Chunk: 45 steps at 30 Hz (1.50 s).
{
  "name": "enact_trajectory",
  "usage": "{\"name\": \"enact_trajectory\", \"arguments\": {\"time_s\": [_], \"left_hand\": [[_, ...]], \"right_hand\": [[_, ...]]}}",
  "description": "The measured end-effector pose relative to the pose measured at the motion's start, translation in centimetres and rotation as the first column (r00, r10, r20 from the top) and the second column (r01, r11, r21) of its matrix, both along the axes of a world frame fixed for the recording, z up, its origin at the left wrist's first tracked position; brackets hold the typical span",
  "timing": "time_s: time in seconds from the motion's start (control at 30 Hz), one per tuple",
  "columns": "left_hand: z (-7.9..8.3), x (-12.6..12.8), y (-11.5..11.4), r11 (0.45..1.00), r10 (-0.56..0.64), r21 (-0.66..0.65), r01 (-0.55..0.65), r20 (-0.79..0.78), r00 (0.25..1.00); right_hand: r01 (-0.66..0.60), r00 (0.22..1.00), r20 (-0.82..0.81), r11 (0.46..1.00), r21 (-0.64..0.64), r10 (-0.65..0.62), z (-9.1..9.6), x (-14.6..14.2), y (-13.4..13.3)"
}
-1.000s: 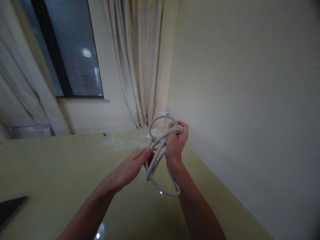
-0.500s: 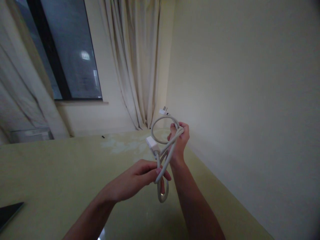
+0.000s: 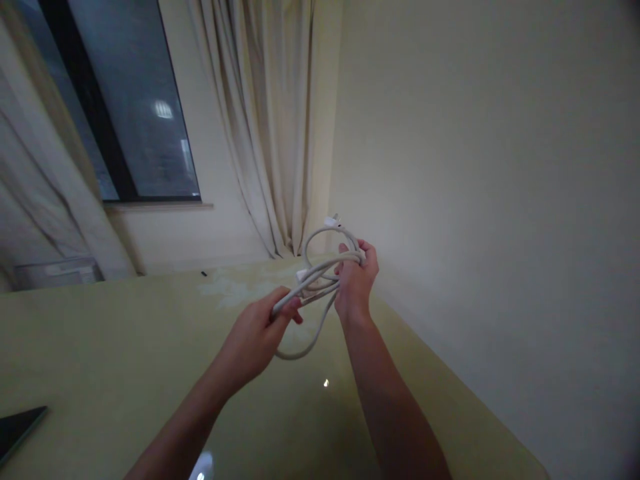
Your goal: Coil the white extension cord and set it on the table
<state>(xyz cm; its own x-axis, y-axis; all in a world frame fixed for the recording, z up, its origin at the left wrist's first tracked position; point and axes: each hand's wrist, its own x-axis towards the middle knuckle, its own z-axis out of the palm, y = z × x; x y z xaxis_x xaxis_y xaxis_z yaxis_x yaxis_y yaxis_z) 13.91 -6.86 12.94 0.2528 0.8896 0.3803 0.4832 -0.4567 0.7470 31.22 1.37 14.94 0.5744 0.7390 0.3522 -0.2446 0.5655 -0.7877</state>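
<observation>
A coiled white power cable (image 3: 320, 277) with a plug at its top end and a small white socket block hangs between my two hands, above the far right part of a yellowish table (image 3: 125, 360). My right hand (image 3: 356, 280) is closed around the bundled loops at their upper right. My left hand (image 3: 260, 333) pinches one strand of the cable lower and to the left, pulling it sideways. One loop sags below the hands.
A cream wall (image 3: 475, 200) runs along the table's right edge. Pale curtains (image 3: 270, 133) hang in the corner beside a dark window (image 3: 130, 107). A dark flat object (image 3: 17, 430) lies at the table's left edge. A small dark speck (image 3: 203, 273) sits near the far edge.
My left hand has risen and drawn a strand out to the left. The hanging loop became shorter and the socket block moved up toward my right hand.
</observation>
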Motion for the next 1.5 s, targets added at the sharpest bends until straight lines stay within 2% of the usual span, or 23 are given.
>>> {"name": "enact_trajectory", "arguments": {"time_s": [0.1, 0.2, 0.3, 0.37, 0.43, 0.5, 0.57, 0.7, 0.87, 0.97, 1.03, 1.1, 1.17, 1.27, 1.33, 1.4, 1.5], "left_hand": [[-0.1, -1.2, 1.0, 1.000, 0.003, 0.011, -0.004, 0.054, 0.999], [0.2, -2.4, 1.2, 0.986, 0.164, 0.047, -0.163, -0.019, 0.986], [0.9, -3.6, 0.9, 0.945, 0.304, 0.164, -0.281, -0.133, 0.943], [1.3, -4.2, 0.6, 0.926, 0.313, 0.264, -0.269, -0.142, 0.939], [1.6, -4.6, 0.3, 0.934, 0.245, 0.297, -0.199, -0.127, 0.961], [1.8, -4.8, 0.1, 0.949, 0.156, 0.293, -0.117, -0.116, 0.981], [2.0, -4.9, 0.0, 0.952, 0.125, 0.294, -0.083, -0.128, 0.984], [2.2, -4.7, -0.3, 0.930, 0.202, 0.341, -0.135, -0.170, 0.965], [1.9, -4.2, -0.2, 0.886, 0.299, 0.426, -0.183, -0.222, 0.928], [1.8, -4.2, 0.2, 0.883, 0.290, 0.403, -0.242, -0.063, 0.955], [1.8, -4.3, 0.5, 0.896, 0.251, 0.332, -0.296, 0.172, 0.953], [2.1, -4.6, 0.8, 0.911, 0.193, 0.238, -0.338, 0.479, 0.857], [2.6, -5.1, 0.9, 0.937, 0.115, 0.145, -0.318, 0.732, 0.671], [3.5, -6.1, 1.2, 0.985, 0.088, -0.021, -0.171, 0.916, 0.391], [3.7, -6.9, 1.7, 0.990, 0.137, -0.124, -0.067, 0.955, 0.264], [3.4, -7.7, 2.6, 0.979, 0.201, -0.202, -0.016, 0.958, 0.205], [2.0, -8.5, 4.2, 0.946, 0.312, -0.323, 0.012, 0.923, 0.224]], "right_hand": [[-0.082, 0.990, -0.117, 0.996, -0.028, 0.078, 0.9, 0.0, -0.7], [-0.278, 0.947, -0.200, 0.953, -0.118, 0.251, 1.5, 0.5, -0.8], [-0.377, 0.886, -0.366, 0.902, -0.208, 0.286, 1.4, 1.0, -0.3], [-0.381, 0.866, -0.428, 0.896, -0.228, 0.259, 1.1, 1.2, 0.1], [-0.364, 0.867, -0.435, 0.905, -0.221, 0.243, 0.9, 1.1, 0.4], [-0.340, 0.876, -0.424, 0.918, -0.204, 0.230, 0.8, 0.9, 0.5], [-0.300, 0.896, -0.390, 0.936, -0.184, 0.211, 0.6, 0.6, 0.4], [-0.283, 0.942, -0.231, 0.945, -0.163, 0.242, 0.3, -0.3, 0.1], [-0.324, 0.946, -0.038, 0.930, -0.174, 0.323, -0.4, -1.7, -0.4], [-0.311, 0.944, 0.051, 0.933, -0.181, 0.325, -1.0, -2.3, -0.2], [-0.305, 0.948, 0.041, 0.937, -0.171, 0.316, -1.4, -2.5, 0.2], [-0.288, 0.957, -0.014, 0.947, -0.144, 0.289, -1.7, -2.2, 0.6], [-0.271, 0.961, -0.092, 0.957, -0.100, 0.262, -1.5, -1.7, 0.8], [-0.249, 0.951, -0.194, 0.968, -0.021, 0.240, -0.8, -0.6, 0.6], [-0.242, 0.945, -0.223, 0.970, 0.020, 0.240, -0.2, -0.1, 0.2], [-0.242, 0.946, -0.209, 0.969, 0.052, 0.247, 0.3, 0.1, -0.3], [-0.268, 0.953, -0.120, 0.960, 0.082, 0.276, 0.9, -0.2, -1.3]]}}
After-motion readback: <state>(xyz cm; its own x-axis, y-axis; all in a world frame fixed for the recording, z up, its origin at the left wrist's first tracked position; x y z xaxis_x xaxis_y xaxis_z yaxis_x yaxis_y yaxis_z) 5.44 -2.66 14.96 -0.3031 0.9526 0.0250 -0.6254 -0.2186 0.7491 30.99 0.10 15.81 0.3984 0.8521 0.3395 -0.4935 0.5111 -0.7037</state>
